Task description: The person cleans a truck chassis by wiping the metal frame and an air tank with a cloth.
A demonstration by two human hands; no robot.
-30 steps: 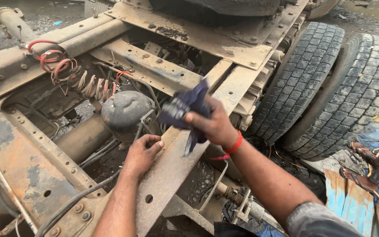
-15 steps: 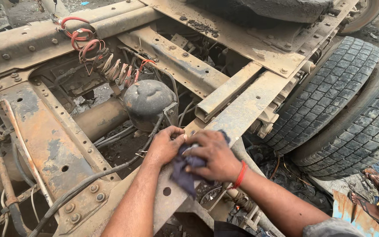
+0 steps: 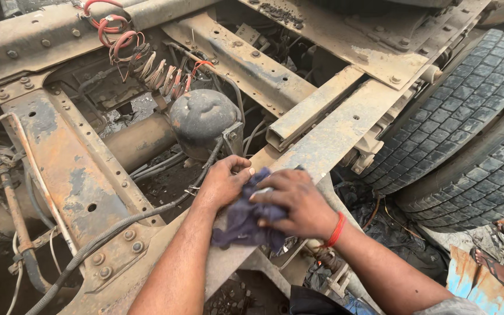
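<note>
Both hands on dark blue rag (image 3: 246, 219) atop rusty frame rail (image 3: 333, 137): left hand (image 3: 224, 182) grips edge, right hand (image 3: 298, 201) presses flat.

Frame rail (image 3: 333, 137): steel, matt, rusted rough, dust-caked. Rag (image 3: 246, 219) under both hands: dark blue cloth, soft, crumpled, dull. Round tank (image 3: 202, 119), centre: metal, probably painted, grimy and matt. Tyres (image 3: 462, 128) at right: black rubber, blocky tread, dusty. Coiled hoses (image 3: 115, 35), far left: red plastic, slightly glossy.

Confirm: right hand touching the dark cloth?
Touching. Head view shows the right hand pressed flat on the dark cloth, fingers overlapping it on the rusty frame rail.
</note>
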